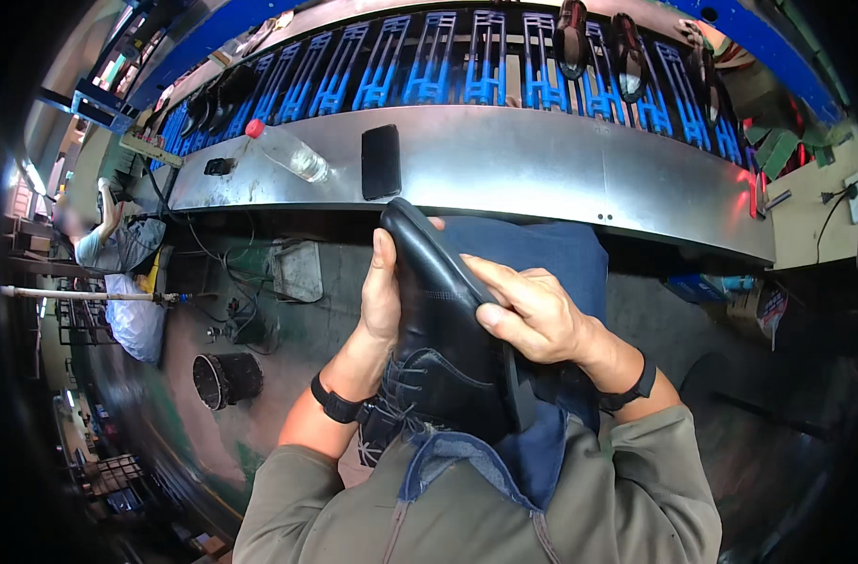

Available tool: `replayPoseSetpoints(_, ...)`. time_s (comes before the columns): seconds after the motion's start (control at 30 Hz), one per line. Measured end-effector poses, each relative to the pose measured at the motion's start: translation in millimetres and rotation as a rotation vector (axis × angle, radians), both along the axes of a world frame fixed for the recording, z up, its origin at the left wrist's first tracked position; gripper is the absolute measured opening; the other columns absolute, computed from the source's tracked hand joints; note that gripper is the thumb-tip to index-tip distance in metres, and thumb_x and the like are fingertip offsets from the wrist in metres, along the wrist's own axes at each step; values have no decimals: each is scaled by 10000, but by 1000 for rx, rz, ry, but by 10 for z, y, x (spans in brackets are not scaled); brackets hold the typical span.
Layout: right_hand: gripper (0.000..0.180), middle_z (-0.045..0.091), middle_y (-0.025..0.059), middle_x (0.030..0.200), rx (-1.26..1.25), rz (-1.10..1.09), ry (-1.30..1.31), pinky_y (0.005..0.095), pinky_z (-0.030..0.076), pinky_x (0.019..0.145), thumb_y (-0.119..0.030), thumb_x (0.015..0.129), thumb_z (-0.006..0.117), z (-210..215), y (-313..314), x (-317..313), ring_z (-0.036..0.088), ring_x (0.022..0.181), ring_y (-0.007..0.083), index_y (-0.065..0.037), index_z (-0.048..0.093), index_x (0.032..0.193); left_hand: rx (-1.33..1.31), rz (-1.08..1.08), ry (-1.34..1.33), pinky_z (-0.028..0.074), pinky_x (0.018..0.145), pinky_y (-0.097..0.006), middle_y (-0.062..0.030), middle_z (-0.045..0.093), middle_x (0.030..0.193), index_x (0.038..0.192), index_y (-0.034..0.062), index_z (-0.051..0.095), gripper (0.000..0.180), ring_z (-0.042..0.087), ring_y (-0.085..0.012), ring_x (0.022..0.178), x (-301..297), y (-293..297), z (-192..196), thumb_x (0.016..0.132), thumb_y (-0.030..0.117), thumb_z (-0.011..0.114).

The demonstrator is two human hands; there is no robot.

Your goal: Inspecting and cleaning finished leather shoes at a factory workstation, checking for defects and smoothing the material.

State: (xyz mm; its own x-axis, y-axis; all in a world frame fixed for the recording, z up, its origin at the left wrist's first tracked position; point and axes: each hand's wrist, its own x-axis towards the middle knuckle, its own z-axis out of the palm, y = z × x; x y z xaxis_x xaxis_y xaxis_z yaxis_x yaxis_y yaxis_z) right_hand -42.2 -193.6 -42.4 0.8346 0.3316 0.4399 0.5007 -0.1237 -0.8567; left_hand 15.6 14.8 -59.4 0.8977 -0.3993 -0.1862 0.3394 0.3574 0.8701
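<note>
Workshop floor with a long metal bench [504, 150], a row of blue-barred racks [438, 56] behind it; on the bench, a clear bottle [302, 158] with a red cap and, near it, a dark flat phone-like slab [381, 162]. Item in hand: one black lace-up shoe [438, 310], held above the wearer's lap, toe toward the bench, turned so that the sole edge [518, 395] faces right. Left hand [382, 296]: grasping the forefoot, thumb on the near side, fingertips showing past the far edge. Right hand [537, 310]: thumb and forefinger tips against the sole edge, other fingers curled; whether they pinch or merely rest cannot be told. Handling notes, by judgement: the left grip best stays firm yet light enough to leave the leather unmarked; the right fingertips do well to follow the seam in short, even passes, with the laces [405, 381] kept clear.
</note>
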Motion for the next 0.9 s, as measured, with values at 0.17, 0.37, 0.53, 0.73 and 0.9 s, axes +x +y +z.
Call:
replayPoseSetpoints(0.17,646,567,141,666,-11,66,100,400,492,565,-208,895,673,109,5,34,608,558,327,125,434,1394,-10,39,47,576,711,-301,-123,695,927,1319,-20,520,859,689,-194,779,18,-17,0,990,738,287)
replayPoseSetpoints(0.37,933,640,217,873,-365,-177,-16,397,548,709,-414,750,829,233,164,-184,688,798,353,155,422,1367,-22,45,140,572,659,-312,-118,661,858,1291,-5,548,851,653,-186,721,72,38,-170,980,750,309)
replayPoseSetpoints(0.53,809,571,260,1108,-266,-286,109,460,517,813,-364,882,720,-156,144,-926,607,924,402,149,400,1419,-76,37,356,602,702,-373,-160,682,941,1202,2,598,807,692,-253,793,158,-10,-293,983,734,340)
replayPoseSetpoints(0.73,563,642,227,1051,-371,-320,-35,408,566,703,-114,898,667,-830,-342,-977,669,869,368,70,484,1398,-111,11,355,609,819,-383,-163,701,1076,1212,-6,617,738,716,-270,912,46,-113,-463,990,674,436)
replayPoseSetpoints(0.9,784,519,282,1314,-512,-553,-154,485,525,918,15,712,757,-915,-360,-884,600,1108,428,-3,444,1430,-124,-162,454,586,838,-350,-123,701,1084,1216,19,631,604,700,-218,929,120,-299,-512,1019,572,487)
